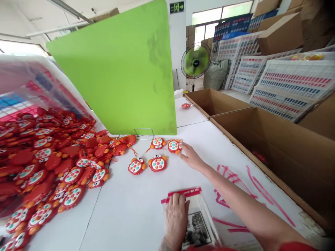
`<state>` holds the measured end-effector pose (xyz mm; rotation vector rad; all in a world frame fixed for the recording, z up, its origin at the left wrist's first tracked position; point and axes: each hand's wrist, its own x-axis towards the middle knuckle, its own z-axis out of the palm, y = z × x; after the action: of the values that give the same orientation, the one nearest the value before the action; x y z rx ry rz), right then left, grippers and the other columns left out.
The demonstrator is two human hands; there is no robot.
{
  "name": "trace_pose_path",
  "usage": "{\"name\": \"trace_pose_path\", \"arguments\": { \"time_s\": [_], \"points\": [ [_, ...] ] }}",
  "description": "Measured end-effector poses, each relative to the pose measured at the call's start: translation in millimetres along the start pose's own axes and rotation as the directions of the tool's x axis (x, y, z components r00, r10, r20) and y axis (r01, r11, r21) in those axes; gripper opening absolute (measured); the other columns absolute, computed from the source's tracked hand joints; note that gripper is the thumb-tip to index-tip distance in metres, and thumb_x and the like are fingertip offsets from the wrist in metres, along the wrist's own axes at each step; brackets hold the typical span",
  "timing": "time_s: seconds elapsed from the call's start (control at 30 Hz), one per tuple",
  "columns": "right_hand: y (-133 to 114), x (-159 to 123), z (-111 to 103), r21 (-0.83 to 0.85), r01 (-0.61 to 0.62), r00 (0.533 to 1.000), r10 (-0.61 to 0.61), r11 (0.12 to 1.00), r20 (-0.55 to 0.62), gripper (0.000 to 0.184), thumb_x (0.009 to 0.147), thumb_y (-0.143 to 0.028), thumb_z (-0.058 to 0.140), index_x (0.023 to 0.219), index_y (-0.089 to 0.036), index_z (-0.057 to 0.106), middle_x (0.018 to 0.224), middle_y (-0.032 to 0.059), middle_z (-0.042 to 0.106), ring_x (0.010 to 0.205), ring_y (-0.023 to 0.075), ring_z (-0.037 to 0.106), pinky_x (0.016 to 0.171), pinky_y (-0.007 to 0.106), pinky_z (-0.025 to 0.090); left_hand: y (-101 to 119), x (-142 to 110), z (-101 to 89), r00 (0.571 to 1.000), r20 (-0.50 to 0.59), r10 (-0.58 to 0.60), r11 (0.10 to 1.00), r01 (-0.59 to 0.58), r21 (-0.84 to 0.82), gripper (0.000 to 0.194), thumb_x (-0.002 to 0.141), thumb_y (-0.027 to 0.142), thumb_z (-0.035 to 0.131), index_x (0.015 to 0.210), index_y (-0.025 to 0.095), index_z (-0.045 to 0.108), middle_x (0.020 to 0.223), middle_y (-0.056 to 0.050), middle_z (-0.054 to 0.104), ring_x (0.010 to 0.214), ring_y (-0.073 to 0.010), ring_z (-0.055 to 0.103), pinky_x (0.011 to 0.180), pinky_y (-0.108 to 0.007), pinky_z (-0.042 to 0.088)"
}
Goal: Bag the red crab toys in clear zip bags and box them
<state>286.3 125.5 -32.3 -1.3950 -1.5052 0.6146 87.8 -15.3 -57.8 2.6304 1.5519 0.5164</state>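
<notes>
The right hand (192, 157) reaches in from the lower right, its grip open and fingers spread, with the fingertips at or just beside a red crab-shaped toy (174, 146) on the white table (125, 212). It does not close on the toy. The left hand (176, 219) lies at the bottom center on a clear bag (201, 205) with a red strip along its top edge and a printed card (196, 228) inside. Its fingers rest across the bag near that strip, but whether the grip pinches the plastic or only presses on it cannot be told.

Three more toys sit near the first, two of them at the center of the frame (136, 166) and one just above (158, 143), with thin red cords trailing from them. A large heap of the same toys (44, 164) fills the left side, in front of a clear plastic sheet (26, 80). One more toy (186, 105) lies farther up the table, past a green board (112, 69) in a wire stand (143, 134).

Along the right edge stand two open cardboard boxes. The nearer box (261, 139) holds something red and blurred on its floor (259, 157); the farther box (211, 101) shows only brown walls.
</notes>
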Motion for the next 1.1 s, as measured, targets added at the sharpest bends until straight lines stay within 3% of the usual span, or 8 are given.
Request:
{"name": "trace_pose_path", "arguments": {
  "time_s": [0.13, 0.3, 0.53, 0.67, 0.73, 0.83, 0.93, 1.1],
  "points": [
    [8.1, 40.7, 44.7, -0.08, -0.025, 0.999, 0.027, 0.996, 0.031, 0.043, 0.083, -0.027, 0.065, 0.124, -0.025, 0.053, 0.144, 0.0072, 0.043, 0.14, 0.0408, 0.022, 0.111, 0.062, 0.021, 1.3, -3.5, 3.0, 0.998, -0.017, 0.057, 0.995, -0.055, 0.077, 0.013, 0.085, 0.018, 0.065, 0.08, 0.022, 0.054, 0.08, -0.001, 0.057, 0.072, -0.02, 0.054, 0.061, -0.031, 0.038],
    [11.6, 18.0, 61.7, -0.195, -0.02, 1.0, 0.02, 0.981, -0.003, 0.044, 0.068, -0.011, 0.074, 0.107, -0.024, 0.056, 0.13, 0.0104, 0.05, 0.135, 0.0424, 0.026, 0.111, 0.065, 0.011, -1.4, -1.8, 4.0, 0.992, -0.079, 0.101, 0.992, -0.094, 0.083, 0.022, 0.078, 0.014, 0.071, 0.076, 0.022, 0.051, 0.077, 0.0, 0.056, 0.072, -0.0214, 0.051, 0.067, -0.036, 0.039],
    [14.1, -49.0, 7.1, -0.237, 0.074, 0.997, -0.065, 0.969, 0.045, 0.064, 0.067, -0.005, 0.057, 0.128, -0.023, 0.045, 0.126, 0.0132, 0.052, 0.115, 0.0331, 0.05, 0.102, 0.05, 0.039, -5.0, -2.3, 4.5, 0.972, -0.113, 0.206, 0.976, -0.213, -0.05, 0.017, 0.083, 0.006, 0.059, 0.08, 0.021, 0.05, 0.071, 0.001, 0.057, 0.067, -0.0192, 0.053, 0.065, -0.034, 0.041],
    [21.8, -69.0, -39.3, -0.045, -0.185, 0.981, 0.182, 0.982, -0.059, 0.054, 0.073, -0.012, 0.05, 0.127, -0.018, 0.044, 0.123, 0.0132, 0.054, 0.109, 0.0291, 0.055, 0.095, 0.047, 0.045, -5.4, -2.8, 1.2, 0.983, -0.096, 0.154, 0.982, -0.163, -0.092, 0.035, 0.089, 0.019, 0.058, 0.123, 0.016, 0.049, 0.09, -0.006, 0.065, 0.081, -0.0221, 0.06, 0.077, -0.037, 0.047],
    [18.2, -77.4, -60.0, 0.188, -0.305, 0.952, 0.304, 0.934, 0.034, 0.044, 0.075, -0.019, 0.055, 0.119, -0.019, 0.05, 0.114, 0.0089, 0.06, 0.101, 0.0263, 0.058, 0.087, 0.041, 0.048, -6.1, -3.5, 1.6, 0.989, -0.081, 0.12, 0.984, -0.13, -0.126, 0.056, 0.092, 0.023, 0.055, 0.141, 0.011, 0.032, 0.091, -0.007, 0.065, 0.082, -0.0221, 0.06, 0.08, -0.038, 0.048],
    [3.6, -89.3, -81.7, 0.461, -0.361, 0.924, 0.242, 0.811, 0.297, 0.04, 0.076, -0.027, 0.065, 0.115, -0.021, 0.056, 0.108, 0.0055, 0.062, 0.094, 0.0228, 0.06, 0.078, 0.034, 0.05, -7.0, -4.5, 2.9, 0.997, -0.052, 0.065, 0.98, -0.074, -0.186, 0.07, 0.094, 0.024, 0.051, 0.15, 0.007, 0.012, 0.085, -0.006, 0.064, 0.078, -0.0211, 0.06, 0.078, -0.037, 0.049],
    [-11.5, -96.5, -84.9, 0.575, -0.409, 0.872, 0.119, 0.709, 0.474, 0.041, 0.074, -0.029, 0.073, 0.112, -0.02, 0.06, 0.105, 0.0052, 0.063, 0.09, 0.0209, 0.059, 0.077, 0.031, 0.048, -7.3, -3.7, 1.6, 0.998, -0.042, 0.054, 0.976, -0.061, -0.21, 0.069, 0.095, 0.027, 0.051, 0.15, 0.008, 0.014, 0.085, -0.006, 0.063, 0.078, -0.0211, 0.059, 0.078, -0.037, 0.049],
    [-22.4, -93.6, -54.0, 0.657, -0.377, 0.908, 0.12, 0.654, 0.402, 0.04, 0.076, -0.034, 0.074, 0.111, -0.02, 0.061, 0.106, 0.0045, 0.064, 0.092, 0.0195, 0.059, 0.082, 0.03, 0.046, -5.9, -0.1, -4.3, 0.987, -0.027, 0.156, 0.97, -0.159, -0.182, 0.032, 0.096, 0.028, 0.049, 0.126, 0.015, 0.049, 0.095, -0.009, 0.065, 0.086, -0.0239, 0.059, 0.08, -0.04, 0.047]
  ]
}}
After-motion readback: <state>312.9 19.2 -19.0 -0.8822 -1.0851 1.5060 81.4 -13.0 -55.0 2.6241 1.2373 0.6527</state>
